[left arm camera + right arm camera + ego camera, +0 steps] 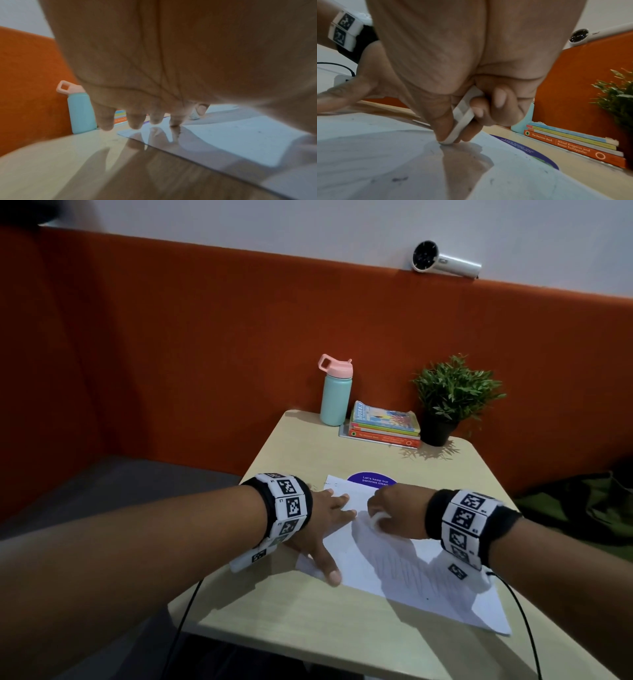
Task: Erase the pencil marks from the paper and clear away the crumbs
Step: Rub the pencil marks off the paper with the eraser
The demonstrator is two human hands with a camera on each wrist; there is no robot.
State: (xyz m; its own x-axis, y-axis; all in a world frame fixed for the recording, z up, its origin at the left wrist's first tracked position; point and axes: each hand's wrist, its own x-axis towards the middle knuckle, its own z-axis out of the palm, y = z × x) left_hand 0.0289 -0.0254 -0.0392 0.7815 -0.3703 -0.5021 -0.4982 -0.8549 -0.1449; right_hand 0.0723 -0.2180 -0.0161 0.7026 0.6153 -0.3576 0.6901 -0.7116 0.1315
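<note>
Both forearms reach in from the near edge of the beige table, each with a marker-covered wristband. Flat on that table lies the sheet of paper, its far edge overlapping a purple round sticker. The left hand presses down on the sheet's left side with fingers straight and spread, thumb along the near-left edge. The right hand has thumb and curled fingers pinched around a white eraser, whose lower corner touches the paper toward its far end. Small dark specks and smudges dot the sheet in the right wrist view; whether they are crumbs or leftover pencil I cannot tell. A single thin sheet like this is light and limp, and will likely slide or crumple under rubbing, so it is best pinned flat close beside the stroke. The eraser looks small and slightly soft, best gripped low near its working corner.
</note>
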